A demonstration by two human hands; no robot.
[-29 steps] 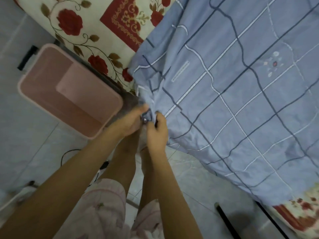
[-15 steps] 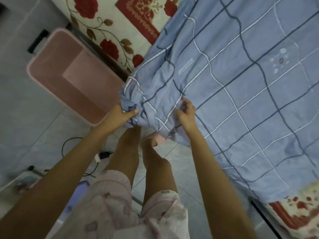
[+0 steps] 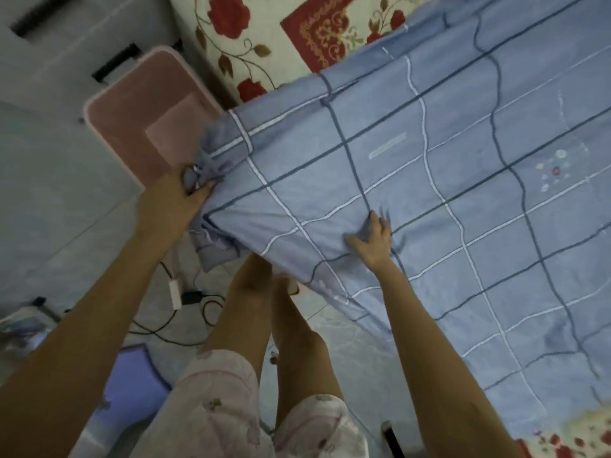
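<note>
A blue checked duvet cover (image 3: 446, 200) with dark and white lines lies spread over the bed, its near corner hanging past the bed's edge. My left hand (image 3: 178, 203) grips the bunched corner and its tie strings at the left. Further right, my right hand (image 3: 372, 238) pinches a fold of the same cover, and creases radiate from its fingers. The cloth is stretched between the two hands.
A cream bedsheet with red roses (image 3: 297, 34) shows beyond the cover. A pink bin (image 3: 139, 127) stands on the tiled floor beside the bed. Cables and a white adapter (image 3: 175, 294) lie on the floor by my legs. Something blue (image 3: 132, 385) sits lower left.
My hands have moved apart: the left pulled the bunched corner out to the left, the right slid right along the cover. The crumpled corner is now drawn flatter.
</note>
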